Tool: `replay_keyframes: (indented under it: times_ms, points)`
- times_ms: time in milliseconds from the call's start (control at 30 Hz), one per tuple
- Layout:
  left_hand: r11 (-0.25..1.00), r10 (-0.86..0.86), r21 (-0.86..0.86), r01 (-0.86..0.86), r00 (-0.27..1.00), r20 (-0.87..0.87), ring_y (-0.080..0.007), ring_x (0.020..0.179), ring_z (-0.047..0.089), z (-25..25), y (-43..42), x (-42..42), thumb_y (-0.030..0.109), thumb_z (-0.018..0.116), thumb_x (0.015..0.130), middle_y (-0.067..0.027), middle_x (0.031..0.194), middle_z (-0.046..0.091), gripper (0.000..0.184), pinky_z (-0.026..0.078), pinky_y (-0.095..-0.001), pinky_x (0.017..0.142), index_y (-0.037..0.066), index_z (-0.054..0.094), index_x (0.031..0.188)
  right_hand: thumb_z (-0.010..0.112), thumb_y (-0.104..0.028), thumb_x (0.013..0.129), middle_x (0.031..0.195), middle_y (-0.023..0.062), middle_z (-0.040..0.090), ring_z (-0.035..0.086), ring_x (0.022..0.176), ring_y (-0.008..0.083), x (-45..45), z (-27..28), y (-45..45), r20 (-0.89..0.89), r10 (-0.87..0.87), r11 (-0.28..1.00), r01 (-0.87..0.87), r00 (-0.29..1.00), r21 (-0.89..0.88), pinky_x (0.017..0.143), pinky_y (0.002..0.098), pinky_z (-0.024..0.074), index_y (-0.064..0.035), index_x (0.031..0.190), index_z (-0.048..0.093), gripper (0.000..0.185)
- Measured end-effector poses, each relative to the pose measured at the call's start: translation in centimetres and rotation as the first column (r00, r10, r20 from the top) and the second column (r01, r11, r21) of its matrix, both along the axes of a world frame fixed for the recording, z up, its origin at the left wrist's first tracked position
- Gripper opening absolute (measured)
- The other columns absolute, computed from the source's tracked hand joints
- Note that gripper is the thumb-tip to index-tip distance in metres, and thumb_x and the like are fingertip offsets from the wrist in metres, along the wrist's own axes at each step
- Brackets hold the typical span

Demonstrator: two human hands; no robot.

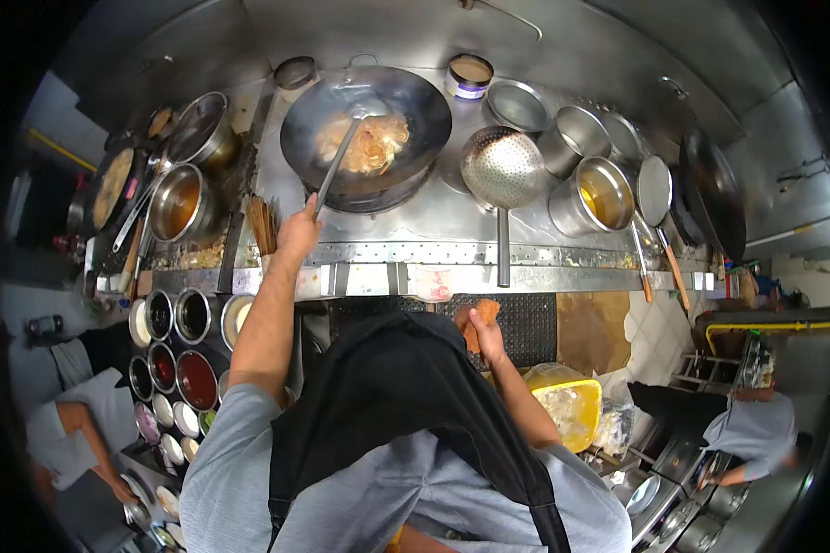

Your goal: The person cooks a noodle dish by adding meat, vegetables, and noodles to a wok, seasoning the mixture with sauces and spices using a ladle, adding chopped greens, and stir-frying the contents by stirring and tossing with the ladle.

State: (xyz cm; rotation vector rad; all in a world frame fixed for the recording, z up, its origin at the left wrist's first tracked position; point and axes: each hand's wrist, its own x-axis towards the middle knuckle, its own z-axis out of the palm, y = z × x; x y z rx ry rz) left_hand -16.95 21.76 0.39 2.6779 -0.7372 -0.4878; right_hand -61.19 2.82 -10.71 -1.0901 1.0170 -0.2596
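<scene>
My left hand (299, 229) is closed round the handle of a long metal ladle (338, 164). The ladle's bowl rests in a large dark wok (424, 115), over pale brown food (369, 147) in its middle. Near the counter's front edge, in front of my body, my right hand (484, 334) grips an orange-brown cloth (479, 323). A perforated metal strainer (503, 168) lies on the steel counter to the right of the wok, its handle pointing toward me.
Metal pots (607, 198) stand on the counter's right side, more pots (180, 205) at its left. Sauce containers (196, 380) sit lower left, a yellow bin (592, 415) lower right. One co-worker (83, 424) is at far left, another (752, 429) at far right.
</scene>
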Motion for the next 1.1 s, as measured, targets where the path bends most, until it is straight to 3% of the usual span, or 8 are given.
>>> replay_keyframes:
  times_ms: [233,333,433,500,533,800,933,1100]
  points:
    - [0.821,0.014,-0.457,0.341,0.789,0.614,-0.0357,0.095,0.064,3.6,0.9,-10.6,0.006,0.064,0.087,-0.0136,0.099,0.069,0.041,0.051,-0.0479,0.084,0.008,0.066,0.127,0.066,-0.058,0.091,0.098,0.0076,0.069,0.067,0.084,0.0178,-9.8,-9.8,-1.9,-0.303,0.379,0.865,-0.451,0.874,-0.218,0.068,0.0331,0.0540,-0.0029,0.120,0.063,0.062]
    - [0.836,0.005,-0.546,0.060,0.993,0.117,-0.0359,0.100,0.067,0.2,3.9,-16.3,0.007,0.061,0.091,-0.0163,0.106,0.071,0.027,0.053,-0.0432,0.088,0.004,0.071,0.116,0.065,-0.058,0.090,0.116,0.0100,0.069,0.065,0.109,0.0270,-14.7,-10.3,-2.7,-0.541,0.533,0.821,-0.553,0.651,0.144,0.094,0.0371,0.0496,-0.0054,0.128,0.060,0.066]
    - [0.893,-0.132,-0.450,0.006,0.960,-0.249,-0.0338,0.106,0.069,-10.4,10.6,-20.5,0.017,0.060,0.097,-0.0174,0.115,0.072,0.027,0.054,-0.0384,0.090,0.002,0.070,0.116,0.067,-0.059,0.088,0.112,0.0093,0.070,0.068,0.098,0.0240,-17.2,-9.7,-2.2,-0.633,0.497,0.861,-0.428,0.593,0.275,0.076,0.0384,0.0554,-0.0082,0.125,0.064,0.063]
    - [0.985,0.154,0.064,-0.159,0.660,-0.735,-0.0294,0.101,0.070,-11.2,15.3,-23.7,0.024,0.064,0.094,-0.0179,0.111,0.073,0.031,0.054,-0.0393,0.090,0.005,0.071,0.118,0.068,-0.058,0.087,0.114,0.0084,0.069,0.069,0.095,0.0225,-17.2,-7.9,-1.7,-0.660,0.449,0.891,-0.362,0.603,0.274,0.069,0.0397,0.0560,-0.0120,0.129,0.060,0.063]
    - [0.905,-0.335,0.082,0.418,0.817,-0.468,-0.0279,0.095,0.069,-22.7,21.7,-24.3,0.033,0.070,0.089,-0.0181,0.104,0.074,0.040,0.053,-0.0436,0.089,0.001,0.072,0.113,0.069,-0.058,0.087,0.117,0.0076,0.067,0.068,0.096,0.0221,-17.0,-7.4,-1.3,-0.649,0.430,0.900,-0.354,0.628,0.254,0.067,0.0409,0.0554,-0.0151,0.135,0.055,0.066]
    - [0.769,-0.405,0.199,0.608,0.704,-0.583,-0.0343,0.102,0.069,-29.0,39.7,-31.3,0.030,0.060,0.092,-0.0182,0.116,0.071,0.037,0.052,-0.0450,0.088,0.006,0.072,0.117,0.070,-0.057,0.087,0.121,0.0087,0.067,0.068,0.099,0.0234,-17.7,-11.4,6.7,-0.529,0.162,0.978,-0.206,0.833,-0.026,0.070,0.0418,0.0554,-0.0137,0.139,0.053,0.070]
    - [0.980,0.197,0.174,-0.098,0.616,-0.762,-0.0182,0.066,0.062,-26.1,39.8,-33.6,0.024,0.054,0.097,-0.0052,0.088,0.069,0.026,0.051,-0.0371,0.056,0.012,0.068,0.116,0.069,-0.056,0.087,0.106,0.0128,0.072,0.070,0.087,0.0200,-20.8,-14.4,13.8,-0.525,0.071,0.838,-0.336,0.848,-0.429,0.065,0.0368,0.0552,-0.0003,0.115,0.068,0.063]
    - [0.980,0.200,0.159,-0.122,0.573,-0.795,-0.0145,0.055,0.058,-24.5,38.8,-34.6,0.020,0.055,0.098,-0.0020,0.078,0.067,0.021,0.047,-0.0332,0.044,0.013,0.066,0.114,0.067,-0.058,0.087,0.111,0.0188,0.070,0.068,0.092,0.0273,-24.3,-6.9,20.8,-0.691,0.183,0.975,-0.222,0.699,0.034,0.077,0.0388,0.0532,0.0036,0.122,0.065,0.071]
